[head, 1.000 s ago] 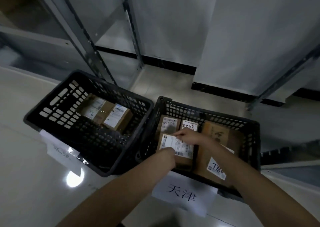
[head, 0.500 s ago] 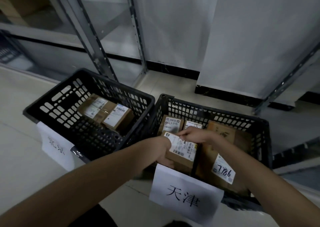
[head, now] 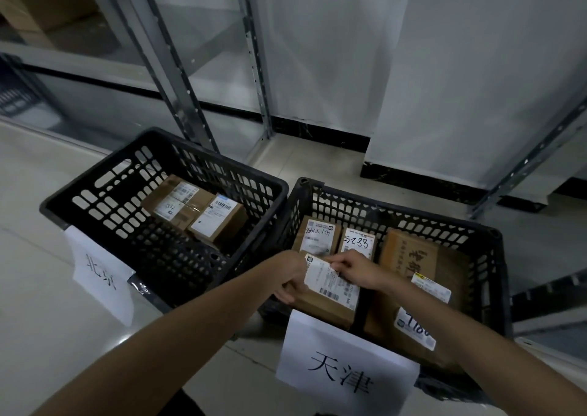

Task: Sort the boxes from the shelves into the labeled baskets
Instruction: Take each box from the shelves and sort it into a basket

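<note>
Box (head: 327, 303) sits in the near-left corner of the right basket (head: 413, 212). Left hand (head: 287, 280) grips its side; right hand (head: 359, 271) pinches its label (head: 330, 284). Tugging that label may peel it off, leaving the box unsortable.

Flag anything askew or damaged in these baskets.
The shipping label on the box in the right basket looks lifted and curled at its upper edge rather than stuck flat. The right hand pinches it while the left hand grips the box. Nothing else stands out.
</note>
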A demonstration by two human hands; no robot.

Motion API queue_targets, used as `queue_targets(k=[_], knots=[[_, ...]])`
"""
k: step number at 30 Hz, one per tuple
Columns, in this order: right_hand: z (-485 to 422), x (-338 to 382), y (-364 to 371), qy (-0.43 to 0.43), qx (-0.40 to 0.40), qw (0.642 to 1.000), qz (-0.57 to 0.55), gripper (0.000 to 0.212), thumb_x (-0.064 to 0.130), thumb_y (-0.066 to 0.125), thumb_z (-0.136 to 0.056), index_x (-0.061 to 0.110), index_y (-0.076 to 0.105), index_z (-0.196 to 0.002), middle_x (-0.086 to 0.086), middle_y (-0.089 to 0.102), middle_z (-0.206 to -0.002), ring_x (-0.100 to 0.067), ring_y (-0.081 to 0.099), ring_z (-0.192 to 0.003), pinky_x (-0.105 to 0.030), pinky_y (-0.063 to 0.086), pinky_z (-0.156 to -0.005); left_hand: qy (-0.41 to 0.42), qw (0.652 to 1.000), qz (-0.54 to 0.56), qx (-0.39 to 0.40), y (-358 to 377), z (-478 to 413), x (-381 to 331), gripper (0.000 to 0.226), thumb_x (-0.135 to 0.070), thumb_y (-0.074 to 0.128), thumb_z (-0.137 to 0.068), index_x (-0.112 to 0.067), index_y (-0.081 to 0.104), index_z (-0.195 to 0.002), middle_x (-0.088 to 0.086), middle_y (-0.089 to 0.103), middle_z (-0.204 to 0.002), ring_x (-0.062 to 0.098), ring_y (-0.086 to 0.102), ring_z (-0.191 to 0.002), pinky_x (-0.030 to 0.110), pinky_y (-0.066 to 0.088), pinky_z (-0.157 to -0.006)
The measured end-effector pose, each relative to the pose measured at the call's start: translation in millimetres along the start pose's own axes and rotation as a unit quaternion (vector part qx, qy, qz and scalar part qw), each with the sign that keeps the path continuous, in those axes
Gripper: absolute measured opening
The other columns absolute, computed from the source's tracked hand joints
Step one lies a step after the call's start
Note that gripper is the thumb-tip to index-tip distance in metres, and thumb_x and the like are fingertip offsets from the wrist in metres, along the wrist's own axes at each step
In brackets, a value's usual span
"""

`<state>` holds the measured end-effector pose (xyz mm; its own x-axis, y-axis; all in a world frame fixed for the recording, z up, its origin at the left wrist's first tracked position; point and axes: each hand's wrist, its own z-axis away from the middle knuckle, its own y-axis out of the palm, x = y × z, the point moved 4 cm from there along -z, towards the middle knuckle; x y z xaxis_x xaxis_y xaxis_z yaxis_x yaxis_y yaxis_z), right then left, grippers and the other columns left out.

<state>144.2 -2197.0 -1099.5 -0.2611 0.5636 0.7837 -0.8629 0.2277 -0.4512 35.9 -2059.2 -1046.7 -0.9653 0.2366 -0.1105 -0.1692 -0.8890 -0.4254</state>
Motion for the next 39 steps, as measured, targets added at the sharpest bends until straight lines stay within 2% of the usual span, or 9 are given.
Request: queue_targets(k=[2,5,7,13,19,26,30,35,39], knots=[[5.4,-1.7,3.2,-0.020,-0.006,1.000,-0.012,0.036,0.008,0.045,-0.103,0.023,0.060,-0.133,0.008,0.063,-0.121,-0.005,0.061,-0.106,-0.014,0.052,-0.080,0.031,0.999,-0.028,-0.019,7.3,-3.9,-2.5,0.038,-0.006,0.067,-0.094,-0.002,0.052,-0.129,0.014,0.063,-0.109,0.023,0.062,-0.082,0.027,0.059,-0.079],[11.4,-8.4,8.3,-0.034,0.053,0.998,-0.011,0.045,0.018,0.059,-0.098,0.025,0.050,-0.142,0.016,0.064,-0.121,0.003,0.063,-0.103,-0.015,0.051,-0.087,0.056,0.997,-0.032,-0.035,17.2,-9.9,-4.9,0.006,-0.007,0.057,-0.099,-0.004,0.056,-0.104,0.010,0.056,-0.083,0.020,0.053,-0.063,0.028,0.050,-0.052],[12.4,-15.7,11.5,-0.029,0.071,0.997,-0.010,0.062,0.022,0.070,-0.091,0.027,0.044,-0.147,0.014,0.065,-0.124,0.002,0.060,-0.114,-0.019,0.048,-0.099,0.093,0.993,-0.045,-0.057,16.6,-13.4,-8.4,0.017,-0.012,0.057,-0.100,-0.006,0.058,-0.116,0.007,0.055,-0.078,0.018,0.053,-0.057,0.030,0.051,-0.049],[1.3,-27.2,27.8,-0.017,0.009,0.993,0.117,0.054,0.021,0.077,-0.082,0.026,0.057,-0.132,0.011,0.062,-0.126,-0.005,0.056,-0.118,-0.033,0.047,-0.105,0.188,0.906,-0.342,-0.164,27.7,-32.9,-16.7,0.046,-0.032,0.068,-0.093,-0.009,0.053,-0.129,0.006,0.063,-0.124,0.022,0.063,-0.113,0.030,0.048,-0.085],[-9.9,-20.7,34.8,-0.048,-0.026,0.977,0.206,0.062,0.015,0.073,-0.085,0.027,0.051,-0.141,0.010,0.049,-0.121,-0.013,0.053,-0.112,-0.029,0.052,-0.092,0.236,0.964,-0.111,-0.057,28.1,-68.2,-8.4,0.034,-0.007,0.056,-0.100,-0.005,0.053,-0.133,0.013,0.059,-0.136,0.026,0.056,-0.126,0.027,0.047,-0.091],[-9.0,-22.8,31.9,-0.017,-0.084,0.982,0.166,0.019,0.040,0.056,-0.098,0.029,0.057,-0.113,0.006,0.066,-0.102,-0.008,0.066,-0.093,-0.037,0.054,-0.089,0.224,0.964,-0.134,-0.048,29.2,-76.9,-18.6,0.041,-0.010,0.054,-0.100,-0.004,0.046,-0.140,0.016,0.055,-0.136,0.030,0.055,-0.126,0.036,0.050,-0.100],[-5.6,-21.6,38.6,0.014,-0.118,0.984,0.134,0.023,0.049,0.043,-0.101,0.028,0.050,-0.107,0.001,0.074,-0.080,-0.009,0.069,-0.075,-0.038,0.056,-0.079,0.223,0.956,-0.179,-0.070,33.9,-72.1,-25.1,0.029,-0.009,0.044,-0.105,-0.009,0.048,-0.134,0.005,0.054,-0.095,0.019,0.061,-0.104,0.021,0.048,-0.087],[-3.0,-21.0,44.1,0.015,-0.098,0.978,0.182,0.036,0.025,0.047,-0.101,0.030,0.051,-0.137,-0.002,0.058,-0.122,-0.020,0.061,-0.099,-0.029,0.049,-0.082,0.222,0.925,-0.288,-0.107,35.5,-59.1,-23.3,0.038,-0.015,0.043,-0.107,-0.006,0.044,-0.144,0.013,0.051,-0.143,0.026,0.051,-0.131,0.029,0.040,-0.106],[4.2,-7.3,30.1,0.006,-0.048,0.977,0.209,0.045,0.031,0.060,-0.094,0.029,0.050,-0.138,0.005,0.048,-0.130,-0.014,0.053,-0.113,-0.032,0.048,-0.100,0.251,0.878,-0.363,-0.184,25.1,-27.0,-29.5,0.032,-0.014,0.055,-0.101,-0.008,0.055,-0.132,0.012,0.059,-0.132,0.026,0.060,-0.120,0.033,0.051,-0.097]])
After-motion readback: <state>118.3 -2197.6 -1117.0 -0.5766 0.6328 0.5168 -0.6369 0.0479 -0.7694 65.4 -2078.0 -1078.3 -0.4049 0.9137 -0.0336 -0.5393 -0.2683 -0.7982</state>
